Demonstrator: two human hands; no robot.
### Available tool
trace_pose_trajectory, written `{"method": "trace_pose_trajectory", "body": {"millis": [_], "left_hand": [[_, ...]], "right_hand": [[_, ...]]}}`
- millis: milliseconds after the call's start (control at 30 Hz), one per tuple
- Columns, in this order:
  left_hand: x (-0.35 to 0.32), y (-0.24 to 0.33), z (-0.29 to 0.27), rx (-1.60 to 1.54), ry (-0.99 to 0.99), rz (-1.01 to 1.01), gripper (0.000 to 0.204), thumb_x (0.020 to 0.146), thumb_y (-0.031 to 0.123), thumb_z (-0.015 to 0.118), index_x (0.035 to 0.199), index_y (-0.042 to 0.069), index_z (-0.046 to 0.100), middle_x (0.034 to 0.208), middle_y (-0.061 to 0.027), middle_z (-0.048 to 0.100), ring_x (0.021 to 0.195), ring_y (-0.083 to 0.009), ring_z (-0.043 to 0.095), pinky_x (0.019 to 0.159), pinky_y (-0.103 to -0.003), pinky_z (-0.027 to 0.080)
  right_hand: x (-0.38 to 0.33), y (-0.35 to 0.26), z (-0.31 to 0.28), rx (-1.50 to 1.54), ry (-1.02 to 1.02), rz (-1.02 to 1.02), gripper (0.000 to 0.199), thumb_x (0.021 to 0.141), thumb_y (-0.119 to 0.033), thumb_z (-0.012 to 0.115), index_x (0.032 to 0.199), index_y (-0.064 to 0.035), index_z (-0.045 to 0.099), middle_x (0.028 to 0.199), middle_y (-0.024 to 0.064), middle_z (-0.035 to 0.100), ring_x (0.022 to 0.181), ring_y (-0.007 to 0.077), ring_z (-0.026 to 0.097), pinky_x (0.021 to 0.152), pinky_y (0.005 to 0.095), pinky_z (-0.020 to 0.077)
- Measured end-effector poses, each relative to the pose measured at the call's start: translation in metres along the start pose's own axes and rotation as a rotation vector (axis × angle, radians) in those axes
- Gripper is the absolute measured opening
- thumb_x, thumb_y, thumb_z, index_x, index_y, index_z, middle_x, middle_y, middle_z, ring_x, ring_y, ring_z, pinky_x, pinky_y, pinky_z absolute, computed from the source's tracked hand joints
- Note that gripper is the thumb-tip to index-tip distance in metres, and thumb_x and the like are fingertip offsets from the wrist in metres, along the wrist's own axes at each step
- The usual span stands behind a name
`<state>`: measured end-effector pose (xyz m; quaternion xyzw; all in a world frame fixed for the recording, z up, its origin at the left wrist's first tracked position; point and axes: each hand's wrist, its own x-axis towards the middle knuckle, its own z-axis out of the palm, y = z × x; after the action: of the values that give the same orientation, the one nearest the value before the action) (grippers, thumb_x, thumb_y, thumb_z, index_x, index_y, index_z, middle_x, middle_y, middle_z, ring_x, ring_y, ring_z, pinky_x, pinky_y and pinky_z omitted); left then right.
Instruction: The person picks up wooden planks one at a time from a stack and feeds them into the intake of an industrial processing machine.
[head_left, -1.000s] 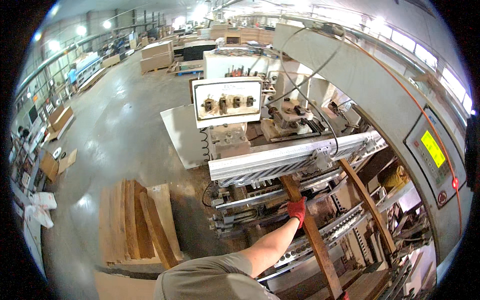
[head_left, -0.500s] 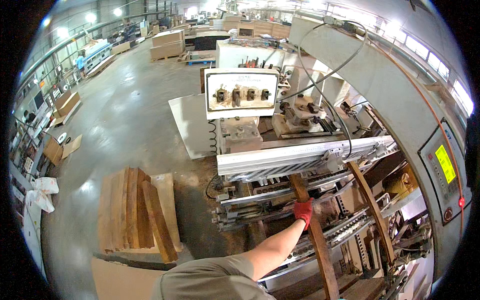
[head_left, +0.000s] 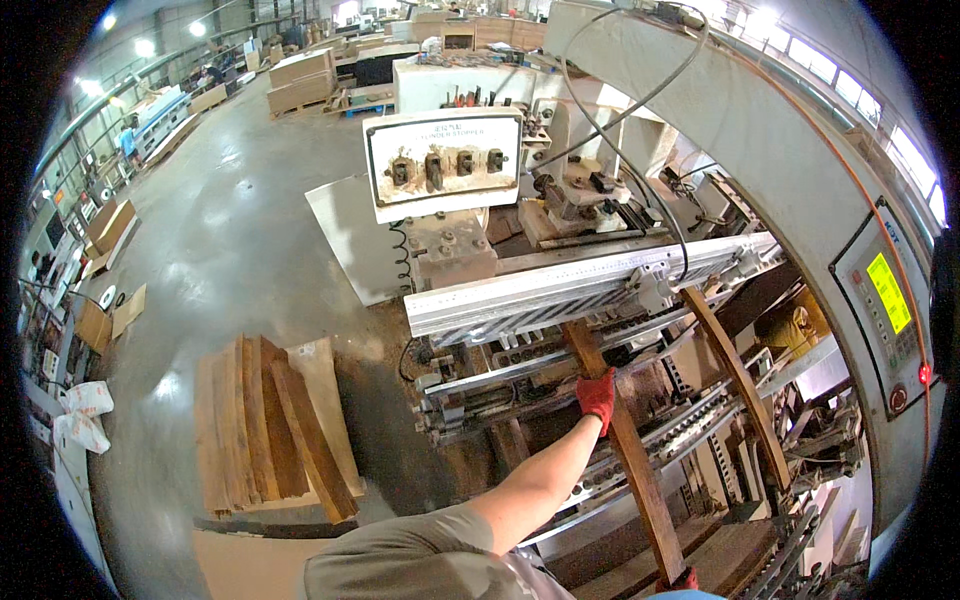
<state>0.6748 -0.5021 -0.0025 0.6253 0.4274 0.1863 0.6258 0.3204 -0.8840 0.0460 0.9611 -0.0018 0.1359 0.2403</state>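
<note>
A long, narrow brown wooden board (head_left: 638, 470) lies across the machine's metal rails, its far end under the white aluminium beam (head_left: 590, 283). My left hand (head_left: 597, 398), in a red glove, is closed round the board toward its far end. At the board's near end, by the lower edge, part of my right hand (head_left: 686, 579) shows, also red-gloved. It grips that end, though most of it is cut off by the picture's edge. A second wooden strip (head_left: 738, 380) rests on the rails to the right, apart from both hands.
A stack of brown boards (head_left: 255, 420) sits on a pallet at left. Ahead stands a white switch box (head_left: 443, 160). A grey machine arm (head_left: 760, 130) arches over the right side, with a control panel (head_left: 885, 305) and hanging cable (head_left: 590, 110).
The view has shifted slightly. My right hand has come into sight at the board's near end. My left hand keeps its hold on the board.
</note>
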Motion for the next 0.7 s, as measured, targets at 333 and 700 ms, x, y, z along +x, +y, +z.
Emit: {"method": "trace_pose_trajectory", "body": {"millis": [333,700], "left_hand": [[0.004,0.001,-0.006,-0.388,-0.113,-0.095,0.054,0.073,0.035,0.077,0.108,-0.003,0.060,0.104,-0.0185,0.066,0.097,-0.0328,0.063,0.085,-0.042,0.046],[0.040,-0.018,-0.001,-0.272,-0.097,0.134,0.063,0.077,0.041,0.071,0.118,-0.005,0.056,0.120,-0.0235,0.059,0.113,-0.0361,0.055,0.094,-0.043,0.043]], "right_hand": [[0.008,-0.007,-0.007,0.099,-0.064,0.066,0.057,0.078,-0.059,0.059,0.105,-0.0084,0.062,0.076,0.0165,0.066,0.069,0.0362,0.065,0.058,0.0471,0.0498],[0.015,-0.022,0.001,0.502,-0.003,0.265,0.055,0.068,-0.022,0.075,0.115,-0.0016,0.056,0.105,0.0189,0.062,0.100,0.0359,0.058,0.084,0.0423,0.0481]]}}
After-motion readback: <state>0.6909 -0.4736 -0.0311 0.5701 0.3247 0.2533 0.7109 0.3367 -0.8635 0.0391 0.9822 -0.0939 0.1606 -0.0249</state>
